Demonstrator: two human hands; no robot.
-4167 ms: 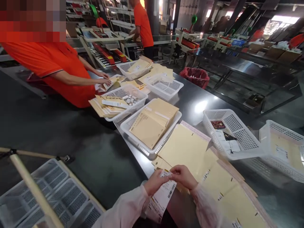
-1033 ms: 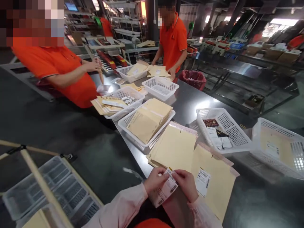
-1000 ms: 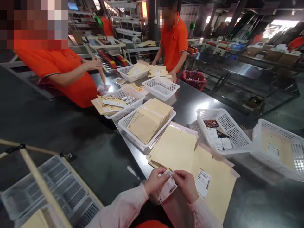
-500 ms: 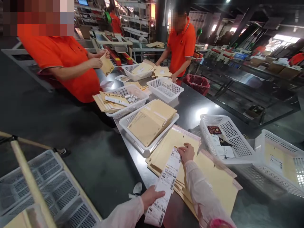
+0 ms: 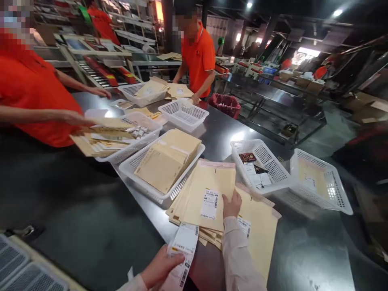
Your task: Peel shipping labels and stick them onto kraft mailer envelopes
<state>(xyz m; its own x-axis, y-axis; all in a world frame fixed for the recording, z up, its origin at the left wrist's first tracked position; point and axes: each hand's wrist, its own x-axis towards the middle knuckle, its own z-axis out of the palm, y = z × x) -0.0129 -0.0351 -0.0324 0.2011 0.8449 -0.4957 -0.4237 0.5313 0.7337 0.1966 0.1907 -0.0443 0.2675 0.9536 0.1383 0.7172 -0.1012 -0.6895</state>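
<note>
My left hand (image 5: 163, 264) is closed around a strip of printed shipping labels (image 5: 183, 242), thumb on top, low in the view by the table's near edge. My right hand (image 5: 232, 204) grips the right edge of a tan padded envelope (image 5: 194, 202), which lies on a stack of similar ones. A white shipping label (image 5: 209, 204) sits on that envelope's face. To the right, partly under my right sleeve, lies another padded envelope (image 5: 260, 222) with a label showing beside the sleeve.
A white basket (image 5: 127, 167) of envelopes stands behind the stack. On the right are a basket (image 5: 260, 141) with small packs and another basket (image 5: 345, 202) holding an envelope. A co-worker (image 5: 33, 93) reaches over a basket at left; another (image 5: 198, 52) stands at the far end.
My right hand has gone from the label strip's top end to the envelope's edge, and a label now lies on that envelope. The strip sits lower. The left co-worker's hands have come down toward a basket.
</note>
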